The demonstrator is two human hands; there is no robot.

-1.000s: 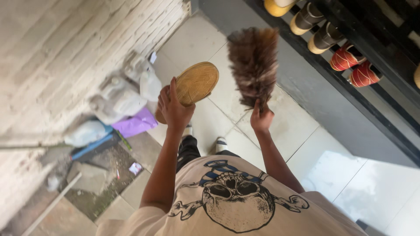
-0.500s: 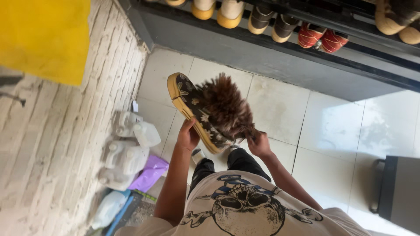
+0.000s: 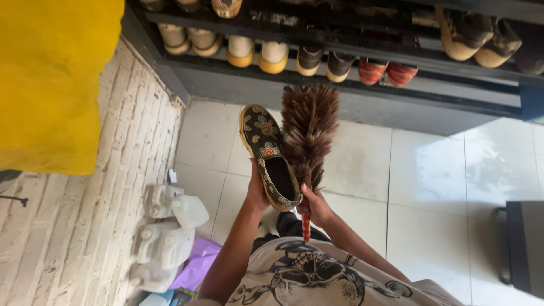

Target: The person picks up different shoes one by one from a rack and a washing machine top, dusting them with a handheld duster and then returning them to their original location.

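My left hand (image 3: pixel 256 191) holds a dark slip-on shoe (image 3: pixel 267 154) with a flower pattern by its heel end, opening facing up, toe pointing away from me. My right hand (image 3: pixel 316 205) grips the red handle of a brown feather duster (image 3: pixel 309 131), whose feathers lie against the shoe's right side. Both hands are raised in front of my chest, over a white tiled floor (image 3: pixel 430 170).
A dark shoe rack (image 3: pixel 351 96) along the far wall carries several pairs of shoes. White plastic jugs (image 3: pixel 170 226) and a purple bag (image 3: pixel 195 263) stand by the brick wall on the left. A yellow cloth (image 3: pixel 51 79) hangs upper left. A dark box (image 3: pixel 524 246) sits at right.
The shoe has turned from sole-up to opening-up. The duster came down from beside it to rest along its right side. My view swung from the floor up to the shoe rack.
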